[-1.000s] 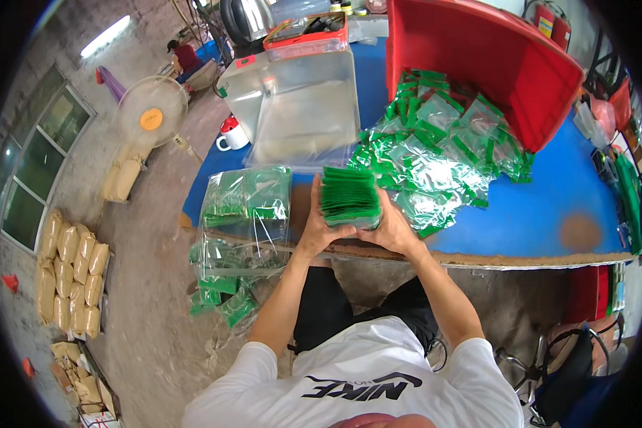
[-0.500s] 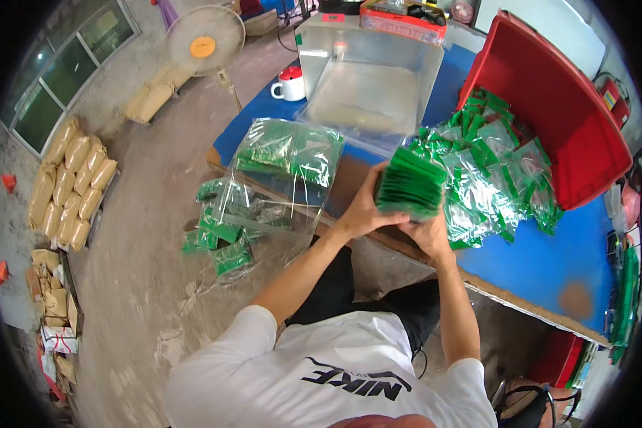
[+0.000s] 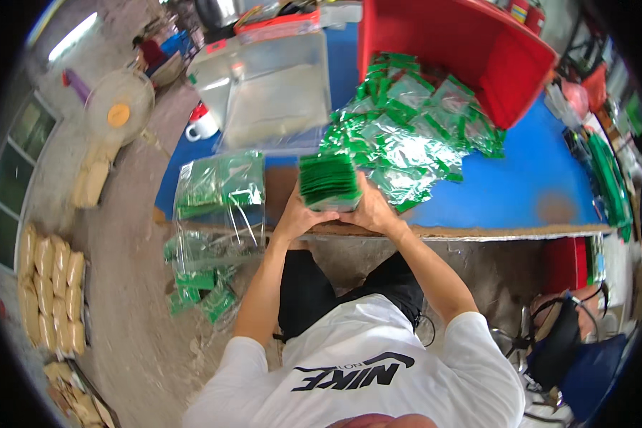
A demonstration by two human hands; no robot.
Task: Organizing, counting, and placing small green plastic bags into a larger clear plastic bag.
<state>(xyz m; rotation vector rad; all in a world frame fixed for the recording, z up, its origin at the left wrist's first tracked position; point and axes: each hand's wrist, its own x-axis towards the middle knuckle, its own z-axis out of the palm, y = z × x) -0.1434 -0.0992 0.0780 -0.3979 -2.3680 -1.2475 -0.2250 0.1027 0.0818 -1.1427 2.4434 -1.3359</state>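
Both hands on the same thing. My left hand [image 3: 297, 216] is curled against the left side of a stack of green sachets [image 3: 327, 181], fingers wrapped up its side, thumb underneath as far as I can tell. My right hand [image 3: 373, 209] mirrors it on the right side, palm pressed in, fingers closed around the far edge. The stack is squeezed between the two palms.

The stack: thin green-edged packets set on edge, packed tight and squared into a block, tops fanning a little. It sits at the near edge of the blue desk [image 3: 521, 189], just in front of me, its base on or just above the brown strip along that edge; I cannot tell which.

Both forearms rise from the lower frame and converge at the stack, elbows bent and out, wrists close together.

Just left of the stack, a clear plastic bag [image 3: 217, 191] with more green sachets hangs over the desk edge. Beyond, a loose heap of sachets [image 3: 414, 132] spills from a tipped red bin [image 3: 471, 43].
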